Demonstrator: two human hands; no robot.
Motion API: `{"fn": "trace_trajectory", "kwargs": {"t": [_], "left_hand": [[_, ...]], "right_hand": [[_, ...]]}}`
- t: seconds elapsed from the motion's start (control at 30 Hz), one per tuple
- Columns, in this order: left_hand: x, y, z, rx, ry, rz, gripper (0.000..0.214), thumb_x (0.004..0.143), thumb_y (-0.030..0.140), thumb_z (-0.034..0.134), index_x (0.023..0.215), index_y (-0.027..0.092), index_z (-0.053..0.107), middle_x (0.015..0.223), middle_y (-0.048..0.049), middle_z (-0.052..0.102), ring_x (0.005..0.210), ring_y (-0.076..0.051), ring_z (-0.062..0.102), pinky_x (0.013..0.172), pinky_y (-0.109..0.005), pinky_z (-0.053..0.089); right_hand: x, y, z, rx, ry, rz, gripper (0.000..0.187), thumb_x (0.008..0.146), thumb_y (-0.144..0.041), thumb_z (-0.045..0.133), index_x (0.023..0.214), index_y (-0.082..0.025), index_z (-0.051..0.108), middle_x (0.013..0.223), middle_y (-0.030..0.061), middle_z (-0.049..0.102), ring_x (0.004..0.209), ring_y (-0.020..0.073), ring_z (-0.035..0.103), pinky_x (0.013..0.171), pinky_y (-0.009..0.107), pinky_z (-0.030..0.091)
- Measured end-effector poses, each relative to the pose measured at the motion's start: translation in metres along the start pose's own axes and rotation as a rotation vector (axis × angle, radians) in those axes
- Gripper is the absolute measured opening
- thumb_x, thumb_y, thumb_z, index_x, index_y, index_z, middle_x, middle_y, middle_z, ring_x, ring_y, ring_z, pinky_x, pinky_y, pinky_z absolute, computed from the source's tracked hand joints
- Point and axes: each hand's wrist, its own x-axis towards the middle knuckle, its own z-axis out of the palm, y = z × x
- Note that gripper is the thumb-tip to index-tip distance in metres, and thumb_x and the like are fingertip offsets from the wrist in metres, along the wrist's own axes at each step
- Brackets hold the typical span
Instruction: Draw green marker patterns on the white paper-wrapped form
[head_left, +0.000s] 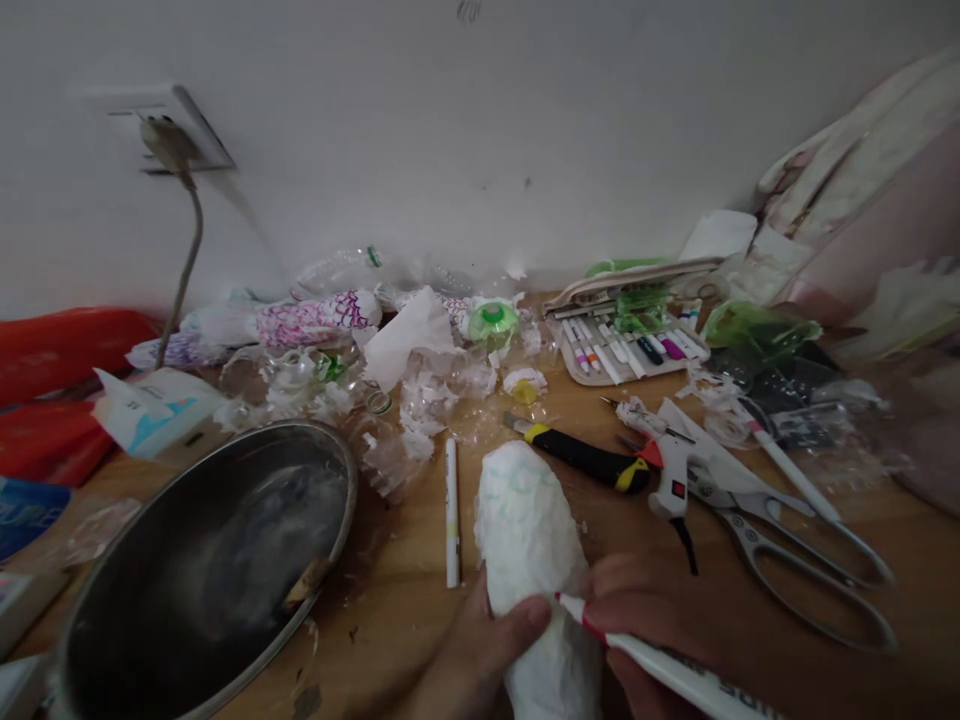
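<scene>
My left hand [480, 650] is wrapped around the lower part of a white paper-covered bottle shape [529, 535] that lies on the wooden table, its rounded end pointing away from me. My right hand [667, 620] pinches a white marker with a red tip [652, 660]. The tip touches the paper shape just beside my left thumb. Both hands sit at the bottom edge of the view.
A metal bowl [97, 600] sits at the left. A white pen [451, 510], a yellow-black utility knife [592, 458], a glue gun [671, 480] and large scissors [795, 545] lie around the hands. An open marker case [630, 350] and torn paper and plastic scraps [420, 380] line the wall.
</scene>
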Motion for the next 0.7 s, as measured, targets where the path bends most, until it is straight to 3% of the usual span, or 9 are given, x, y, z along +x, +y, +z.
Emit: {"fn": "trace_trajectory", "kwargs": {"t": [0.2,0.3,0.4,0.5,0.7], "left_hand": [[0.013,-0.012,-0.012,0.042,-0.001,0.062,0.060,0.058,0.049,0.083,0.107,0.019,0.065,0.100,-0.0091,0.072,0.097,-0.031,0.065,0.088,-0.043,0.046],[0.016,-0.018,-0.017,0.038,0.005,0.065,0.065,0.054,0.051,0.084,0.106,0.017,0.064,0.097,-0.0122,0.072,0.093,-0.033,0.065,0.085,-0.045,0.047],[0.011,-0.014,-0.014,0.035,-0.006,0.048,0.063,0.060,0.048,0.083,0.110,0.016,0.062,0.101,-0.0130,0.072,0.097,-0.032,0.065,0.088,-0.043,0.046],[0.004,-0.006,-0.008,0.036,-0.022,0.041,0.058,0.064,0.046,0.081,0.112,0.018,0.062,0.105,-0.0111,0.072,0.100,-0.030,0.065,0.090,-0.040,0.045],[0.009,-0.012,-0.013,0.036,-0.025,0.030,0.063,0.059,0.048,0.083,0.111,0.019,0.064,0.104,-0.0093,0.073,0.102,-0.032,0.064,0.091,-0.041,0.044]], "right_hand": [[-0.006,0.018,0.011,-0.016,0.000,-0.106,0.030,0.085,-0.019,0.057,0.115,-0.024,0.059,0.091,0.0040,0.074,0.087,0.0185,0.071,0.077,0.024,0.060],[-0.009,0.020,0.014,-0.039,-0.005,-0.115,0.030,0.085,-0.015,0.055,0.114,-0.023,0.058,0.090,0.0032,0.073,0.087,0.0174,0.070,0.077,0.025,0.059],[-0.012,0.017,0.015,-0.023,-0.008,-0.052,0.027,0.086,-0.015,0.055,0.111,-0.024,0.058,0.091,0.0032,0.072,0.089,0.0171,0.070,0.080,0.026,0.058],[-0.014,0.015,0.015,0.031,0.051,0.030,0.020,0.088,-0.018,0.053,0.106,-0.026,0.058,0.088,0.0027,0.070,0.089,0.0178,0.070,0.079,0.027,0.059],[-0.006,0.014,0.010,0.025,0.046,-0.065,0.024,0.082,-0.014,0.054,0.103,-0.023,0.061,0.084,0.0053,0.073,0.082,0.0197,0.073,0.072,0.027,0.061]]}}
